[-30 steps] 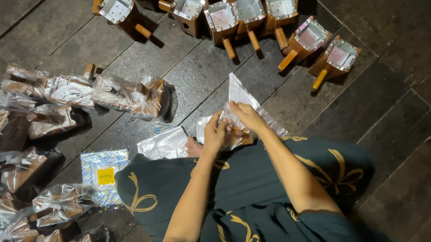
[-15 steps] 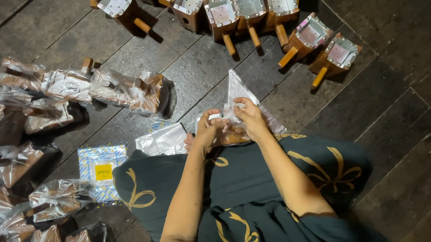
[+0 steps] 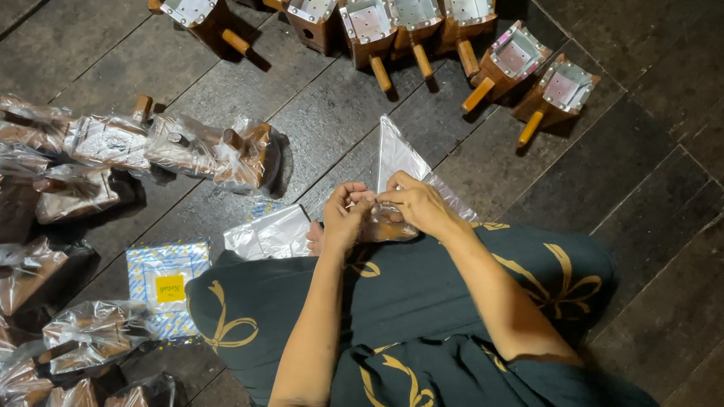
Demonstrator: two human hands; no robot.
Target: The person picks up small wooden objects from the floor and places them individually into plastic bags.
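the left hand (image 3: 347, 217) and the right hand (image 3: 411, 204) are meeting just above the person's lap, both pinching the edge of a clear bag (image 3: 400, 160). the fingertips of both are pressed together on the plastic, with the thumbs on the near side. the bag is sticking up and away from the hands to a point, with its lower part sitting against the dark green cloth (image 3: 423, 296) with yellow bows that is covering the knees. something brown is lying inside it, mostly hidden by the hands, so i cannot tell what it is.

just left of the left hand a flat stack of bags (image 3: 269, 234) is lying on the floor (image 3: 124, 63), which is made of dark planks. a blue and white box (image 3: 163, 280) is sitting near it, touching the cloth's edge.

along the top a row of wooden boxes (image 3: 435, 19) with peg handles and metal-lined openings is standing, well apart from the hands. on the left a spread of wrapped boxes (image 3: 137, 145) in clear plastic is lying in rows, reaching down to the lower left corner.
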